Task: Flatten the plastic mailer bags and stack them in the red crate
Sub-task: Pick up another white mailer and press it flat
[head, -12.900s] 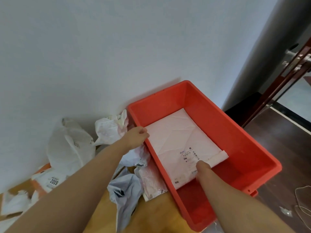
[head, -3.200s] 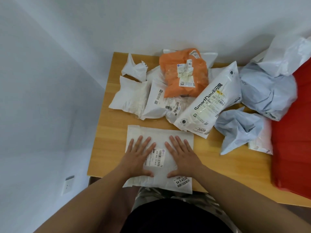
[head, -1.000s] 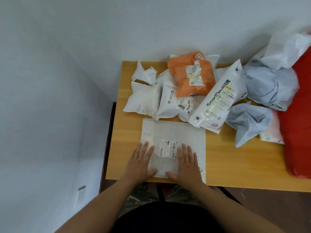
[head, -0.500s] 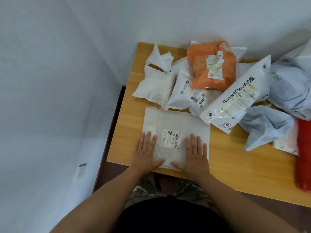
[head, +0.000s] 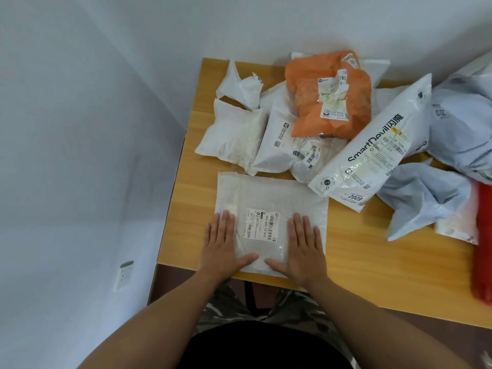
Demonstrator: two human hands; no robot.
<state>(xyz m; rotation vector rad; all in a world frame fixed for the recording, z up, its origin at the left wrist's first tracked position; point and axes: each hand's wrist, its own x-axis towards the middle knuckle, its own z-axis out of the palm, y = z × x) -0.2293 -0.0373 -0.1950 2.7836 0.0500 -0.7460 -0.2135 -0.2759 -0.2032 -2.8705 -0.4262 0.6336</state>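
At the near edge of the pale wooden desk (head: 372, 251), the left hand (head: 221, 243) and right hand (head: 303, 246) lay flat, fingers straight, pressing the flat white plastic mailer bag with a barcode label (head: 271, 193). Flattening looked nearly done (the bag seemed smooth); next it would need lifting and carrying right to the red plastic crate (head: 483, 249), mostly cut off, its inside hidden.

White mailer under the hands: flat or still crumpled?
Flat. The white mailer lies spread on the wooden table, left hand and right hand pressing it palms-down.
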